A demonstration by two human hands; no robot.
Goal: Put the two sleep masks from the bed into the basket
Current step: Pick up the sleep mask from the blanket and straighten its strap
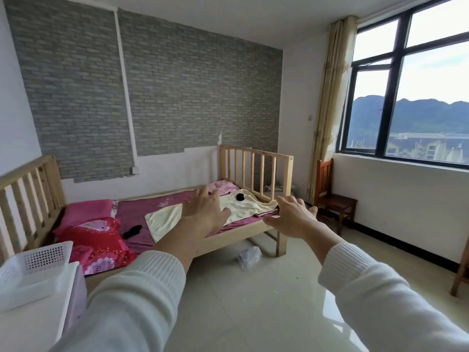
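Both hands reach forward empty with fingers spread, the left hand [203,209] and the right hand [291,217] held out in the air in front of the bed [228,238], touching nothing; this looks like an approach, not yet a grasp. Beyond them, one sleep mask [240,197] lies as a small dark lump on the cream towel [243,207] near the foot rail, and the other sleep mask [132,231] lies flat on the purple sheet just beside the red pillow [96,240]. Neither is picked up yet. The white basket [33,265] sits on a white counter [30,323] at the near left, well apart from the far mask, so each carry probably ends there.
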